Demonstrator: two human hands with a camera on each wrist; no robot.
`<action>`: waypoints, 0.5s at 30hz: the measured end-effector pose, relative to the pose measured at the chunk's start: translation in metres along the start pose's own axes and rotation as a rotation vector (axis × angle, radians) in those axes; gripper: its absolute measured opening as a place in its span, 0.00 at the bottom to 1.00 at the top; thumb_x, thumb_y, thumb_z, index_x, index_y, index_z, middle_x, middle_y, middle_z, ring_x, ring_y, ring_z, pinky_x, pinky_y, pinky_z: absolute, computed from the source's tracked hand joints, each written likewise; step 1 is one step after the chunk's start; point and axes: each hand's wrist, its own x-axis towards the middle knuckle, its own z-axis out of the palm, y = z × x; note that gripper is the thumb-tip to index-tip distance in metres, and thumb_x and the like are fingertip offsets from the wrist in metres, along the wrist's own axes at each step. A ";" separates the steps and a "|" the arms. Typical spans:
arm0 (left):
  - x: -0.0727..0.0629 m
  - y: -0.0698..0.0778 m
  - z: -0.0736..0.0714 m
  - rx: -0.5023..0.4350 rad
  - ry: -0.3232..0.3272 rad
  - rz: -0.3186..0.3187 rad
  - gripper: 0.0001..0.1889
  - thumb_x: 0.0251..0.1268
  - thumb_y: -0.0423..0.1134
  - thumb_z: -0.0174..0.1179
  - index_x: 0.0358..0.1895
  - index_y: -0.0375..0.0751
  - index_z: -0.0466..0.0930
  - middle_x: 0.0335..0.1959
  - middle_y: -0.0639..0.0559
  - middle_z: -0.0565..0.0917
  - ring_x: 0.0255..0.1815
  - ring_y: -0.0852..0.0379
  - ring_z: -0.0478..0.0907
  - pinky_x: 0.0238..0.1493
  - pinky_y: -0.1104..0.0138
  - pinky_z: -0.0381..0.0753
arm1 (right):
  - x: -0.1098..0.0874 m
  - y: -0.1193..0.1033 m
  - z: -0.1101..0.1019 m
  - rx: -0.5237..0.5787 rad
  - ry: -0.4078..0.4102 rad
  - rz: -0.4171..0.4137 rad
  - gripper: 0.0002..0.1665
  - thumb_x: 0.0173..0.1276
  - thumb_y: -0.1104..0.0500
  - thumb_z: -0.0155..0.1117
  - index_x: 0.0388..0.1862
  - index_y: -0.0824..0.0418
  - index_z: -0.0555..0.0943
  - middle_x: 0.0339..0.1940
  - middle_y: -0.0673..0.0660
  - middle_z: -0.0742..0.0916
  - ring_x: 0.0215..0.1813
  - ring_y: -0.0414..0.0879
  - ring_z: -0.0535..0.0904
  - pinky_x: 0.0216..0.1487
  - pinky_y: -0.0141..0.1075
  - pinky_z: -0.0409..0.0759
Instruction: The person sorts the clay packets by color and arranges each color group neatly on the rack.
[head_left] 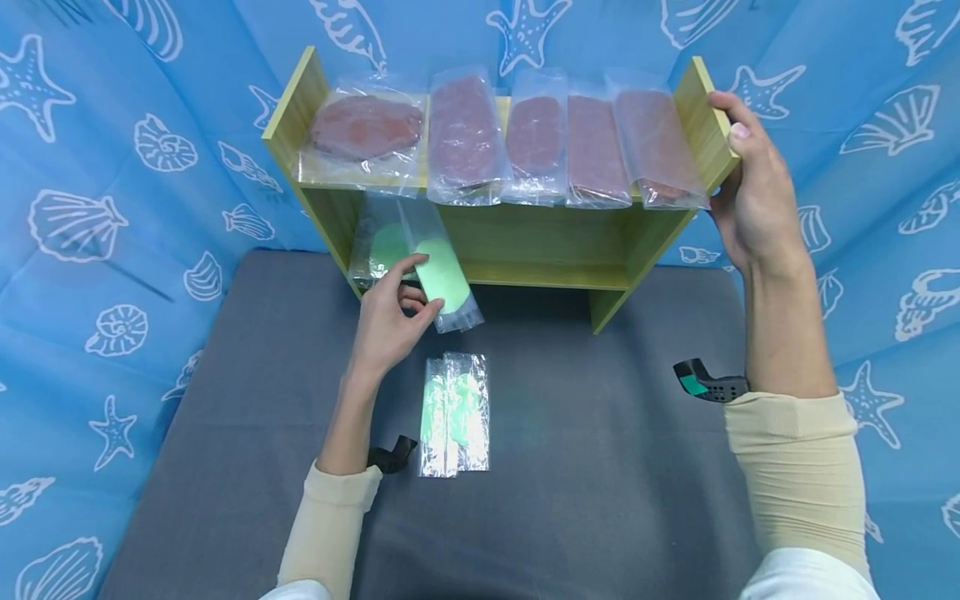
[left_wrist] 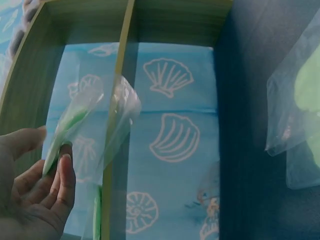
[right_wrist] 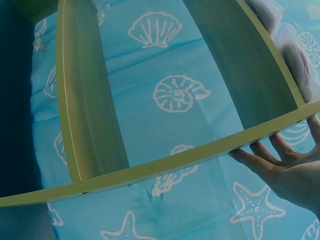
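My left hand [head_left: 393,321] pinches a clear plastic bag [head_left: 442,275] of light green filling between thumb and fingers, at the front of the shelf's lower level. Behind it, another green-filled bag [head_left: 387,247] leans at the left of that level. The wooden shelf [head_left: 540,242] carries reddish-brown bags [head_left: 465,133] along its top. Against the outer face of its right side panel rests my right hand [head_left: 761,196], near the upper corner; the right wrist view shows its fingertips [right_wrist: 242,154] touching the panel, fairly straight. That thumb is hidden in the right wrist view.
Two overlapping green-filled bags [head_left: 467,412] lie on the dark grey table [head_left: 585,500] in front of the shelf. Blue cloth [head_left: 150,275] with white shell and starfish prints hangs behind and at both sides. Black wrist devices [head_left: 708,383] stick out from both sleeves.
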 end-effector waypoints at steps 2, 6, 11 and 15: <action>0.005 0.000 0.002 0.002 -0.008 -0.003 0.31 0.63 0.32 0.67 0.70 0.44 0.69 0.32 0.47 0.84 0.30 0.56 0.81 0.37 0.62 0.78 | 0.000 0.000 0.000 -0.001 0.002 0.000 0.25 0.75 0.56 0.48 0.69 0.55 0.73 0.61 0.63 0.70 0.52 0.53 0.69 0.43 0.41 0.71; 0.016 0.002 0.006 0.011 -0.028 -0.020 0.31 0.62 0.29 0.68 0.69 0.42 0.70 0.36 0.46 0.84 0.29 0.56 0.82 0.38 0.61 0.78 | -0.001 0.000 0.000 0.002 0.001 -0.002 0.25 0.75 0.56 0.48 0.69 0.55 0.73 0.62 0.63 0.69 0.53 0.53 0.68 0.44 0.41 0.71; 0.026 0.003 0.011 0.024 -0.044 -0.074 0.32 0.60 0.29 0.69 0.69 0.42 0.70 0.55 0.41 0.73 0.35 0.55 0.82 0.40 0.64 0.81 | 0.000 0.001 0.001 0.009 -0.001 -0.004 0.25 0.75 0.56 0.49 0.69 0.55 0.73 0.62 0.63 0.69 0.53 0.53 0.68 0.44 0.41 0.72; 0.032 0.003 0.013 0.051 -0.043 -0.101 0.33 0.60 0.29 0.70 0.70 0.42 0.70 0.59 0.39 0.70 0.36 0.54 0.82 0.38 0.67 0.82 | 0.000 0.001 0.001 0.005 0.004 -0.002 0.24 0.75 0.55 0.49 0.69 0.54 0.73 0.62 0.62 0.69 0.54 0.53 0.68 0.45 0.41 0.71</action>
